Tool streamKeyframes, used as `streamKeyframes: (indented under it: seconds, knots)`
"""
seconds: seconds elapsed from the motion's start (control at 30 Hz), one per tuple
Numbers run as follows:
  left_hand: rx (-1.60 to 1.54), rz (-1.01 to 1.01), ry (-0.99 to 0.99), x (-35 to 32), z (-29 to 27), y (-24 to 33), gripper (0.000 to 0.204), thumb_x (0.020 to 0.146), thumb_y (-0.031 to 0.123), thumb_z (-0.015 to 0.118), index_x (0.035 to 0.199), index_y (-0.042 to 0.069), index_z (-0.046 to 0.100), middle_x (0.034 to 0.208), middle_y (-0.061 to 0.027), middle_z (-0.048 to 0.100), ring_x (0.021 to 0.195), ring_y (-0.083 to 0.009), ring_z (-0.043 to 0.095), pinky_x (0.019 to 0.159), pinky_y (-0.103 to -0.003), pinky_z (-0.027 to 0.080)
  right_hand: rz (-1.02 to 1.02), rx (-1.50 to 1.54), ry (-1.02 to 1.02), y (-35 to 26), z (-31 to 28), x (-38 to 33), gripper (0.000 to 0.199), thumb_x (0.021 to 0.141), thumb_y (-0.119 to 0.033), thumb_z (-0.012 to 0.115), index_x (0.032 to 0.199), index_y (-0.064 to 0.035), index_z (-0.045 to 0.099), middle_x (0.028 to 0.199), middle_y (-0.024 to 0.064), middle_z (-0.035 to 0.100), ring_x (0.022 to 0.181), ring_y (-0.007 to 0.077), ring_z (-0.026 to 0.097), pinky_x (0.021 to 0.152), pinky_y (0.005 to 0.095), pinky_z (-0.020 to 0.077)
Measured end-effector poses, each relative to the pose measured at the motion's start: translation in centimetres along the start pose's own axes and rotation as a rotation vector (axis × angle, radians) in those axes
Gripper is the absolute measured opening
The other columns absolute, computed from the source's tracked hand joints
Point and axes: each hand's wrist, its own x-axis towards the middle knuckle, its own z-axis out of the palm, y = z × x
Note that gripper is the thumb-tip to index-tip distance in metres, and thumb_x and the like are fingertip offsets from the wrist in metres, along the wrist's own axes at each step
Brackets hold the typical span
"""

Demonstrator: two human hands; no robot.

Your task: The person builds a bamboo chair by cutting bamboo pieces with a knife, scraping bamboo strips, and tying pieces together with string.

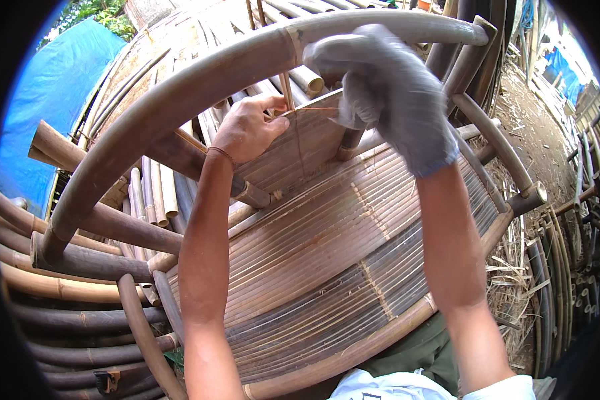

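Observation:
A bamboo bench (313, 233) with a slatted seat stands before me, a thick curved bamboo rail (180, 87) arching over its back. Under the rail is a flat bamboo back panel (300, 147). My bare left hand (247, 130) is at the panel's top edge, thumb and forefinger pinched around a thin brown binding strip (291, 93). Part of that strip stretches across to my right hand (397, 100), which wears a grey glove and is closed, blurred by motion, just below the rail's right part. The glove hides the strip's end.
Stacked bamboo poles (80, 317) lie at the left, and more lie behind the bench. A blue tarp (53, 100) hangs at the far left. Dry shavings (513, 280) litter the ground at the right. An orange-and-black tool (108, 381) rests at the lower left.

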Motion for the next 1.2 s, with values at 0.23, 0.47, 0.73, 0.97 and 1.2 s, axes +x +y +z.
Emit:
streamKeyframes:
  seconds: [0.23, 0.47, 0.73, 0.97, 1.2]
  knots:
    - [0.251, 0.102, 0.168, -0.4, 1.3, 0.1, 0.035, 0.087, 0.017, 0.071, 0.118, 0.001, 0.068, 0.112, -0.0194, 0.072, 0.1, -0.0327, 0.072, 0.091, -0.04, 0.055, 0.131, -0.953, -0.352, 3.9, 8.6, -3.8, 0.017, 0.092, -0.013, 0.056, 0.091, -0.0052, 0.071, 0.081, 0.0174, 0.072, 0.077, 0.0318, 0.075, 0.067, 0.0432, 0.062]
    - [0.241, 0.054, 0.131, -0.6, -0.1, 0.0, 0.037, 0.088, 0.019, 0.073, 0.121, 0.004, 0.068, 0.117, -0.016, 0.072, 0.103, -0.0301, 0.07, 0.093, -0.039, 0.054, -0.185, -0.818, -0.234, 6.4, 5.6, -4.5, 0.009, 0.09, -0.01, 0.06, 0.091, -0.0032, 0.065, 0.07, 0.0153, 0.065, 0.07, 0.0312, 0.071, 0.061, 0.0419, 0.0593]
    - [0.27, 0.195, 0.204, 0.1, 1.1, -1.3, 0.034, 0.087, 0.024, 0.073, 0.114, 0.003, 0.071, 0.111, -0.0181, 0.073, 0.107, -0.033, 0.07, 0.095, -0.042, 0.053, 0.609, 0.21, 0.143, 5.7, -3.6, -9.8, 0.021, 0.099, -0.023, 0.059, 0.105, -0.0044, 0.067, 0.092, 0.0078, 0.067, 0.084, 0.0157, 0.065, 0.077, 0.034, 0.0533]
    - [0.271, -0.007, 0.301, 1.3, 0.6, -3.3, 0.045, 0.094, 0.042, 0.068, 0.107, 0.0, 0.073, 0.092, -0.0144, 0.076, 0.088, -0.0234, 0.075, 0.084, -0.035, 0.055, 1.403, -1.213, -0.067, -6.8, -15.6, -29.2, 0.089, 0.091, -0.052, 0.064, 0.152, 0.0038, 0.032, 0.097, 0.034, 0.068, 0.105, 0.0451, 0.068, 0.091, 0.0535, 0.0544]
    - [0.644, 0.316, 0.77, -0.8, 7.3, 2.5, 0.044, 0.095, 0.021, 0.069, 0.13, -0.003, 0.06, 0.132, -0.0217, 0.059, 0.125, -0.0387, 0.054, 0.107, -0.048, 0.042, 1.031, -0.957, -0.203, -10.4, -7.6, -39.3, 0.037, 0.09, -0.023, 0.062, 0.118, 0.0004, 0.054, 0.087, 0.0221, 0.071, 0.078, 0.0404, 0.072, 0.067, 0.0512, 0.0578]
